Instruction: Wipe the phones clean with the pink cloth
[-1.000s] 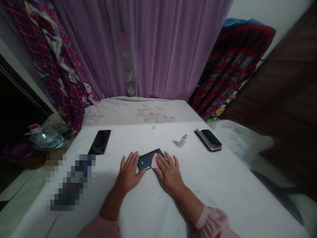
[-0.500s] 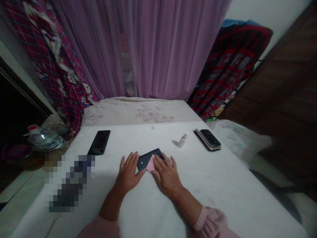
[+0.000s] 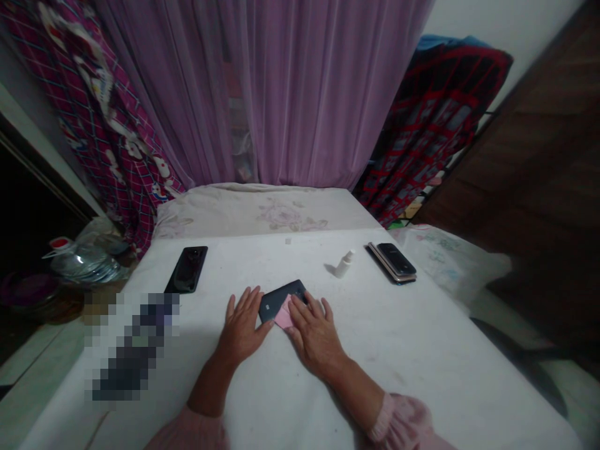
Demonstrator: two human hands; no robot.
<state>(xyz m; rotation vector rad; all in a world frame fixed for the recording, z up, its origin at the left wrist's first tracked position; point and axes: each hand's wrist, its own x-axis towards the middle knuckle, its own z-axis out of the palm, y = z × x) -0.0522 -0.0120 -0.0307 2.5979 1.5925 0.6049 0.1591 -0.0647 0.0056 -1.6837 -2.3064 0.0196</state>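
Observation:
A dark smartphone (image 3: 274,300) lies back side up on the white table, slanting up to the right. My left hand (image 3: 240,330) steadies its left end, with the thumb at the near edge and the fingers at the far corner. Under the fingers of my right hand (image 3: 317,332) is a folded pink cloth (image 3: 283,317), pressed flat on the phone's back. Those fingers cover part of the cloth and the phone's right end. Beyond the right hand a small white spray bottle (image 3: 344,265) stands upright.
Another black phone (image 3: 188,269) lies at the left, near a pixelated dark patch (image 3: 134,350). Several stacked phones (image 3: 396,260) rest at the right edge of the table (image 3: 281,394). A large water bottle (image 3: 82,259) is left of the table; purple curtains (image 3: 309,94) hang behind.
My right hand and the pink cloth have shifted very slightly toward me on the phone. My left hand keeps its place at the phone's left end.

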